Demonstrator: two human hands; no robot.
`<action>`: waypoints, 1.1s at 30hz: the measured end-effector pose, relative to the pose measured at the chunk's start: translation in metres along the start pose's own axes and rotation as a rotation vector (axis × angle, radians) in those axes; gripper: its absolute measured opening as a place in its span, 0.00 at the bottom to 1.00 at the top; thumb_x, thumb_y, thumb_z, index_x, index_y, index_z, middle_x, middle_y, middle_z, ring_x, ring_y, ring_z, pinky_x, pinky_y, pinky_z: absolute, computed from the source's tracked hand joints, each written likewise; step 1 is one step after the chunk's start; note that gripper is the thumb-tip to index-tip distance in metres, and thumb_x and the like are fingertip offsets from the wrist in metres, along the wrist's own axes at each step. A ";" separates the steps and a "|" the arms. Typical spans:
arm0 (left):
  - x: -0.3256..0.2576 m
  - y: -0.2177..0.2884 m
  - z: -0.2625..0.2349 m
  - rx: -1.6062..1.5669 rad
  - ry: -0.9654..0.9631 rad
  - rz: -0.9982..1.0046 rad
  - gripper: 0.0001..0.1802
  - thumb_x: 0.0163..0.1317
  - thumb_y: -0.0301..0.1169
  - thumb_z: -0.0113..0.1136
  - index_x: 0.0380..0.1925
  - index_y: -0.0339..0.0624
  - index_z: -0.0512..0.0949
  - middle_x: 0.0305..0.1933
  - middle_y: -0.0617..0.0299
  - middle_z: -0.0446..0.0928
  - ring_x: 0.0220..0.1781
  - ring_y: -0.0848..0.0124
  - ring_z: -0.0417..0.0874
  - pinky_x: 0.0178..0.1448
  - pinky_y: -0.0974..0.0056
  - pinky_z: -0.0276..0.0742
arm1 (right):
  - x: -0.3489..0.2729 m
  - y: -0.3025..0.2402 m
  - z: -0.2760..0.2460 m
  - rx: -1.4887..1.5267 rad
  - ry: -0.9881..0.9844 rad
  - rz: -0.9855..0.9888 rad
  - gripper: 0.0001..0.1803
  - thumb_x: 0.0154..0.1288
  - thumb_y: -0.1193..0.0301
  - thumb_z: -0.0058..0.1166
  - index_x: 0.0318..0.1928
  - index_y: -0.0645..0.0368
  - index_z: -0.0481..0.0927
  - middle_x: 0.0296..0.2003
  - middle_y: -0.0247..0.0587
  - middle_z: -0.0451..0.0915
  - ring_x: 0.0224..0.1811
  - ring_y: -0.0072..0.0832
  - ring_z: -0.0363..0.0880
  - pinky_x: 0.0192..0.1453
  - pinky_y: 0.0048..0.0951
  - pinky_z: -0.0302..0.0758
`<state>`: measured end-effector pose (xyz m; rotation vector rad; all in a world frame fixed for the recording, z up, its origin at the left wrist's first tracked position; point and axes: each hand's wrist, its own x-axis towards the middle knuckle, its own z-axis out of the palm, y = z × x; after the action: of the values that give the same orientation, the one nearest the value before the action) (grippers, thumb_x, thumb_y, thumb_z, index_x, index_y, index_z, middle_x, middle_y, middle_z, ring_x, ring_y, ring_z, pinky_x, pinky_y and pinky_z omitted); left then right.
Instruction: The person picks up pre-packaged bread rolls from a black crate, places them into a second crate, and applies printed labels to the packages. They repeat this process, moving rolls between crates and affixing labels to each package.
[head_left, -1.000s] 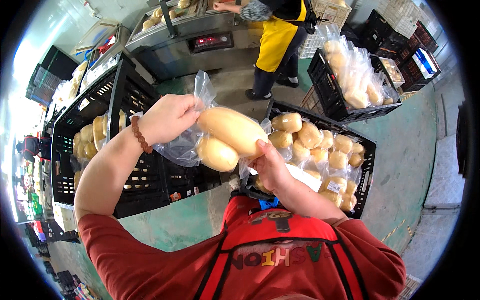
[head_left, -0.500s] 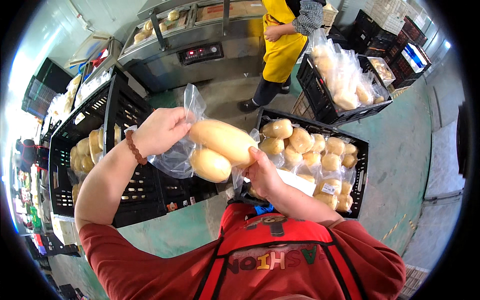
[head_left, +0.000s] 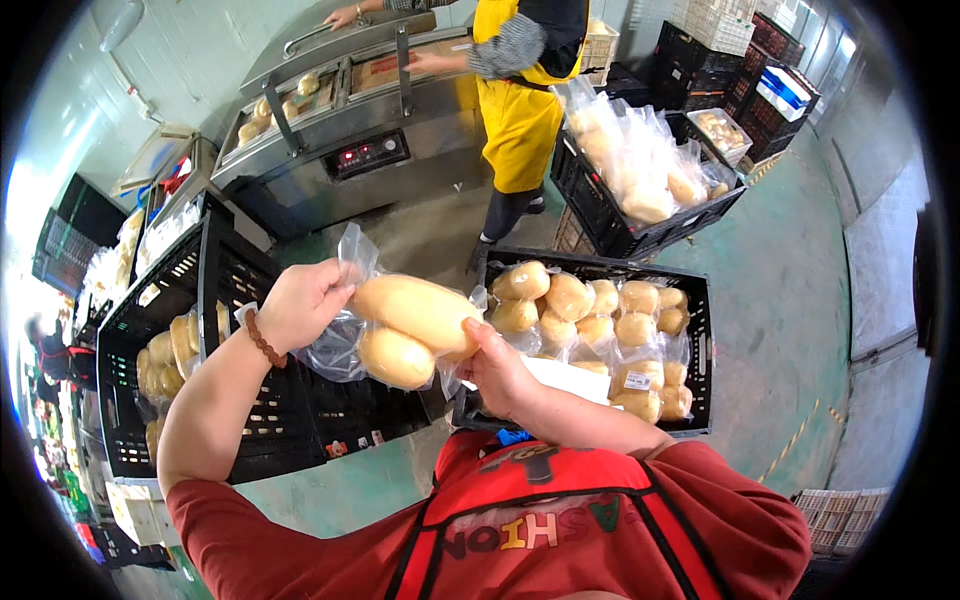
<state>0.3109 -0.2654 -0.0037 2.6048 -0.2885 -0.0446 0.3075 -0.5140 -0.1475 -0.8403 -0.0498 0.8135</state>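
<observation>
My left hand (head_left: 304, 305) pinches the gathered top of a clear plastic bag of pale yellow root vegetables (head_left: 415, 312). The bag holds a long smooth piece and a rounder one below it, with part of another behind. My right hand (head_left: 497, 372) grips the bag's other end, its thumb pressed on the long piece. Loose film (head_left: 335, 350) hangs under my left hand. Below and right of the bag stands a black crate of packed root vegetables (head_left: 708, 345), tightly wrapped in clear film. A white sheet (head_left: 568, 378) lies over its near side, beside my right forearm.
At left, a black crate (head_left: 125, 400) holds more packs. Ahead stands a steel machine with a control panel (head_left: 367, 155); a co-worker in a yellow apron (head_left: 515, 130) reaches over it. Another black crate with bagged vegetables (head_left: 600, 225) is at upper right, with stacked crates (head_left: 690, 60) behind.
The view has shifted, and my hands with the bag sit a little lower and further left. The co-worker's arms now reach out over the machine; earlier one hand was near the apron.
</observation>
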 end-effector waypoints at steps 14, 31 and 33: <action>0.001 -0.007 0.009 0.119 -0.032 0.082 0.11 0.59 0.32 0.53 0.38 0.39 0.77 0.33 0.48 0.79 0.36 0.50 0.80 0.39 0.56 0.76 | -0.006 0.000 0.001 0.081 0.156 0.119 0.27 0.71 0.44 0.29 0.54 0.47 0.71 0.45 0.28 0.77 0.41 0.21 0.72 0.46 0.27 0.64; 0.001 -0.013 0.003 0.207 -0.081 0.079 0.11 0.57 0.29 0.54 0.39 0.39 0.78 0.32 0.48 0.79 0.35 0.52 0.81 0.40 0.58 0.76 | 0.000 0.007 0.005 0.056 0.103 0.144 0.29 0.70 0.41 0.26 0.59 0.43 0.67 0.49 0.25 0.75 0.42 0.19 0.70 0.48 0.25 0.61; 0.002 -0.013 0.005 0.209 -0.084 0.066 0.11 0.57 0.29 0.53 0.39 0.39 0.78 0.32 0.49 0.79 0.35 0.52 0.81 0.39 0.58 0.76 | 0.001 0.007 0.003 0.062 0.091 0.143 0.30 0.69 0.41 0.27 0.60 0.43 0.66 0.50 0.26 0.74 0.45 0.20 0.70 0.49 0.26 0.61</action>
<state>0.3155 -0.2572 -0.0140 2.8028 -0.4299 -0.1068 0.3023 -0.5085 -0.1504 -0.8282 0.1164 0.9049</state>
